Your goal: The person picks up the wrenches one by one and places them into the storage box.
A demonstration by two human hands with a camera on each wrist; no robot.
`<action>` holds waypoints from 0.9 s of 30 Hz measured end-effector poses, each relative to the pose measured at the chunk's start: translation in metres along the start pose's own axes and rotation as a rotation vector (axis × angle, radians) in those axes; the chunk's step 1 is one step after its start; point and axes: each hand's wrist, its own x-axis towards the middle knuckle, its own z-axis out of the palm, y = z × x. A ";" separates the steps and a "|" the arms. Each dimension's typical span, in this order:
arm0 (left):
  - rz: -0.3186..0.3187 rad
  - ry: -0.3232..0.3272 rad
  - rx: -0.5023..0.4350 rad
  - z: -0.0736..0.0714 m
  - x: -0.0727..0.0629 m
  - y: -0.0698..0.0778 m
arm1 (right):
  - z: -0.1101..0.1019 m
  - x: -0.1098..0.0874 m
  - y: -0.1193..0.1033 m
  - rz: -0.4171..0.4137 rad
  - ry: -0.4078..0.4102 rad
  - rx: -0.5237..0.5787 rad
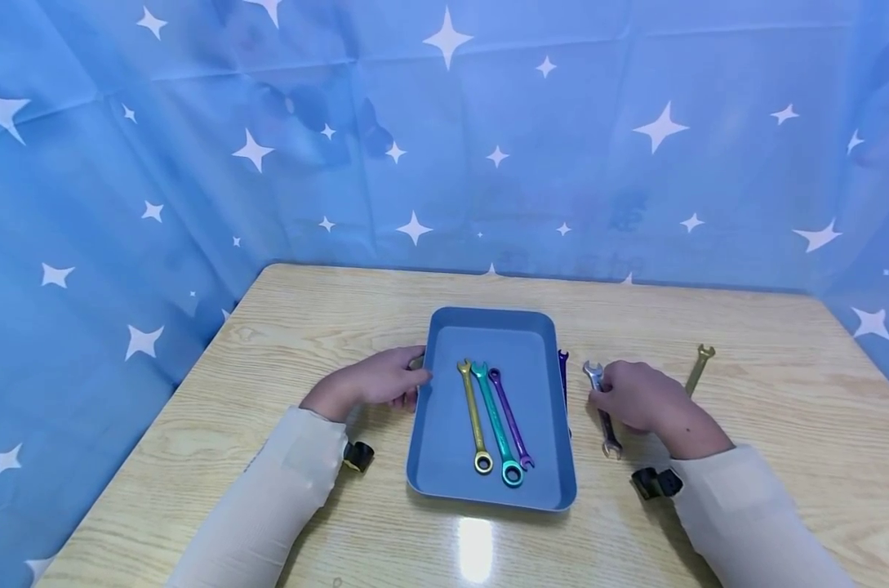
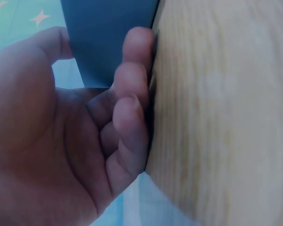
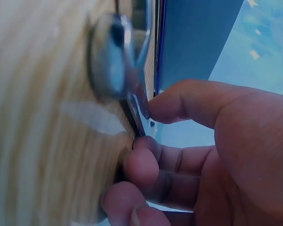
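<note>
My left hand [image 1: 381, 380] is at the left side of a blue-grey tray [image 1: 491, 320], its thumb over the rim and its fingers curled against the outer wall, as the left wrist view also shows. My right hand [image 1: 638, 398] pinches a silver wrench [image 1: 607, 425] between thumb and fingers, low over the table to the right of the tray. In the right wrist view the near end of the silver wrench [image 3: 108, 61] looks blurred. Inside the tray lie a gold wrench [image 1: 473, 412], a teal wrench [image 1: 496, 425] and a purple wrench [image 1: 513, 418], side by side.
A dark purple wrench [image 1: 563, 371] lies close along the tray's right wall, partly hidden by it. Beyond my right hand is a brass-coloured wrench [image 1: 697, 371], its lower part hidden. The wooden table [image 1: 326, 302] ends at a blue star-patterned curtain [image 1: 444, 163].
</note>
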 end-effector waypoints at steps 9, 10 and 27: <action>0.005 -0.002 -0.002 0.001 0.000 -0.001 | 0.003 -0.002 0.000 -0.016 0.012 -0.034; 0.005 -0.001 -0.004 0.001 0.000 -0.001 | 0.003 -0.002 0.000 -0.014 0.009 -0.030; 0.013 -0.010 -0.004 0.000 0.001 -0.001 | 0.000 -0.004 -0.003 -0.006 -0.017 -0.029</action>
